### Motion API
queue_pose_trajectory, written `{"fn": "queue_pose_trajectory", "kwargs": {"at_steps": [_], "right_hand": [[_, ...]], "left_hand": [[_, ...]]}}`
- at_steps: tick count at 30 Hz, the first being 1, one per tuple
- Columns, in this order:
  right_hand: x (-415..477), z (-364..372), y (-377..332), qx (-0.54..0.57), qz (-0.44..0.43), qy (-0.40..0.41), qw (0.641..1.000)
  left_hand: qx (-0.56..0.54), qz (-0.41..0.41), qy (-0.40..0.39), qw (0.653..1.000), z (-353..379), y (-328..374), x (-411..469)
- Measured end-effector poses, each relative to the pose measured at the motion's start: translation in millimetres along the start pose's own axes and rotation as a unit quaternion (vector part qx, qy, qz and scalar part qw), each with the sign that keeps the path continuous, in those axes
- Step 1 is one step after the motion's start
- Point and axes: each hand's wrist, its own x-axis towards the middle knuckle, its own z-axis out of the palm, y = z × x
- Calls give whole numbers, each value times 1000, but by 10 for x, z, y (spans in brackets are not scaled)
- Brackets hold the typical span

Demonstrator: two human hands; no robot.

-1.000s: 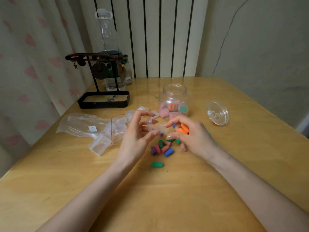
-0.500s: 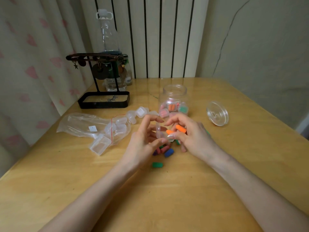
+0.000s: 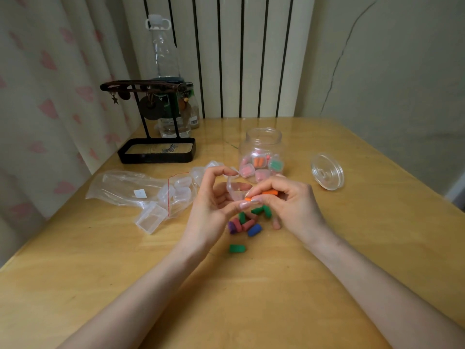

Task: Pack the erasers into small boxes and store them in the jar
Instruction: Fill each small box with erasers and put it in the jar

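Observation:
My left hand (image 3: 210, 210) holds a small clear box (image 3: 232, 188) with its lid up, just above the table. My right hand (image 3: 293, 205) pinches orange erasers (image 3: 268, 193) at the mouth of that box. Under both hands lies a heap of loose erasers (image 3: 245, 222) in green, pink, purple and blue, and one green eraser (image 3: 236, 248) lies apart, nearer to me. Behind the hands stands the open clear jar (image 3: 261, 139) with several filled boxes inside.
The jar's lid (image 3: 327, 171) lies to the right. A clear bag (image 3: 125, 183) with several empty boxes spreads on the left, one empty box (image 3: 151, 217) in front of it. A black stand with a tray (image 3: 157, 153) and a bottle (image 3: 164, 61) stand at the back left.
My hands have come together. The right hand has brought the orange erasers up to the open box in the left hand.

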Motion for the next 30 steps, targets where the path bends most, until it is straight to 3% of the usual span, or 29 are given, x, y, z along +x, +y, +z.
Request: {"fn": "queue_pose_trajectory", "kwargs": {"at_steps": [5,10,14,17,22,30], "right_hand": [[20,-50,-91,60,12,-9,998],[72,-152,-209,118,45,114,985],[31,-121,-186,97,91,58,989],[-2,-68,-148,18,34,46,998],[9,-22,-101,-90,-8,49,995],[25,-45,-39,-66,19,18,997]], "left_hand": [[-63,-32,25,997,-29,-12,23],[10,1,-15,1000,3,-34,2],[55,31,-21,998,33,-47,-34],[110,70,-7,991,42,-22,-46],[48,35,1,998,20,-44,-41],[27,30,16,999,30,-60,-22]]}}
